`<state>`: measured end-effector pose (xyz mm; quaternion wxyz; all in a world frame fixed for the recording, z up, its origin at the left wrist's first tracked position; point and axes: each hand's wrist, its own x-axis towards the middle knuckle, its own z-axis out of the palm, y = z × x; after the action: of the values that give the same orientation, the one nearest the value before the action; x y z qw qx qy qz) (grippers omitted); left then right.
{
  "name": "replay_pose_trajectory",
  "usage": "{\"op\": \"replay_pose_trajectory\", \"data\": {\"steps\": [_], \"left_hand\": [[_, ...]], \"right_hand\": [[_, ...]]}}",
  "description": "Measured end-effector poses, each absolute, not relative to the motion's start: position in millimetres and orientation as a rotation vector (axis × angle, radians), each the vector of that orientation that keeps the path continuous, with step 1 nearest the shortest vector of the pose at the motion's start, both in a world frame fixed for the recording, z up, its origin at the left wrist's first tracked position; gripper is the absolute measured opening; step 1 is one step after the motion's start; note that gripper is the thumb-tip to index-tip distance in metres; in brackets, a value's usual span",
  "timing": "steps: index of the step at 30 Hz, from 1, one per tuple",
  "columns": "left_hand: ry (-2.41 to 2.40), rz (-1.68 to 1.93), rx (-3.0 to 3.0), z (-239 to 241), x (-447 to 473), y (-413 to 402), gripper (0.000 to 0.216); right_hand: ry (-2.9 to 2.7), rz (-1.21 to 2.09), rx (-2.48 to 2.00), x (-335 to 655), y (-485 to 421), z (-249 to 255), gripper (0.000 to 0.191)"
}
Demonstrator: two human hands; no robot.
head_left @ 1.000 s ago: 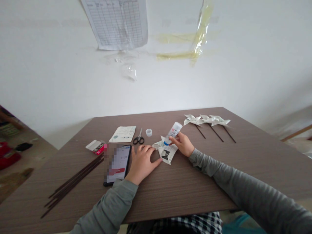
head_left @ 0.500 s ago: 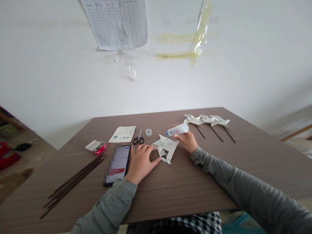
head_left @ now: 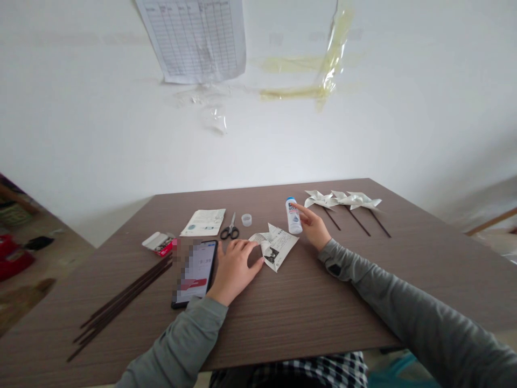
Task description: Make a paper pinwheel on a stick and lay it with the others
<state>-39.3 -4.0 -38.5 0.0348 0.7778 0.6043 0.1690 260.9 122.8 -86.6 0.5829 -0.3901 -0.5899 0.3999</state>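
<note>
A printed-paper pinwheel (head_left: 283,246) lies flat on the table, one of its points curled over. My left hand (head_left: 234,269) rests at its left side, with thumb and fingertips closed on the paper's edge. Just beyond the pinwheel, a white glue bottle (head_left: 294,216) with a blue top stands nearly upright, leaning slightly left. My right hand (head_left: 315,229) is on the bottle's right side, its index finger against the upper part; the thumb is hard to see. A small clear cap (head_left: 246,220) sits left of the bottle.
Black-handled scissors (head_left: 230,229) and folded paper (head_left: 202,222) lie behind my left hand. Left are a phone (head_left: 197,275), a red-and-white box (head_left: 159,244) and dark sticks (head_left: 121,304). Finished pinwheels (head_left: 363,200) on sticks lie back right. A wall (head_left: 258,151) rises behind the table.
My right hand has turned the bottle from lying tilted over the pinwheel to nearly upright on the table. My left hand has barely moved; the pinwheel's upper left point is now curled inward.
</note>
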Motion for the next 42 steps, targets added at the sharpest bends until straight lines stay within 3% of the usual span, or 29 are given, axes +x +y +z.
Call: {"op": "replay_pose_trajectory", "data": {"steps": [7,15,24,29,36,42], "left_hand": [[1.845,0.535,2.379,-37.3,-36.1,-3.0,0.035],[1.845,0.534,2.380,-38.4,-31.9,-2.5,0.045],[1.838,0.522,2.396,-39.2,-33.2,-5.5,0.047],[1.829,0.505,2.408,-43.0,-39.0,-5.6,0.051],[1.847,0.460,2.378,-43.4,-47.6,-5.8,0.054],[1.845,0.455,2.405,-46.4,-51.7,-9.3,0.052]], "right_hand": [[-1.259,0.931,-0.924,265.4,127.6,-83.2,0.058],[-1.349,0.685,-1.004,266.0,127.3,-83.2,0.049],[-1.287,0.742,-1.022,266.3,132.7,-91.7,0.078],[-1.302,0.753,-1.048,272.9,136.7,-94.0,0.079],[-1.474,0.717,-1.117,278.6,141.3,-88.1,0.052],[-1.536,0.745,-1.167,279.6,149.9,-75.6,0.040]]}}
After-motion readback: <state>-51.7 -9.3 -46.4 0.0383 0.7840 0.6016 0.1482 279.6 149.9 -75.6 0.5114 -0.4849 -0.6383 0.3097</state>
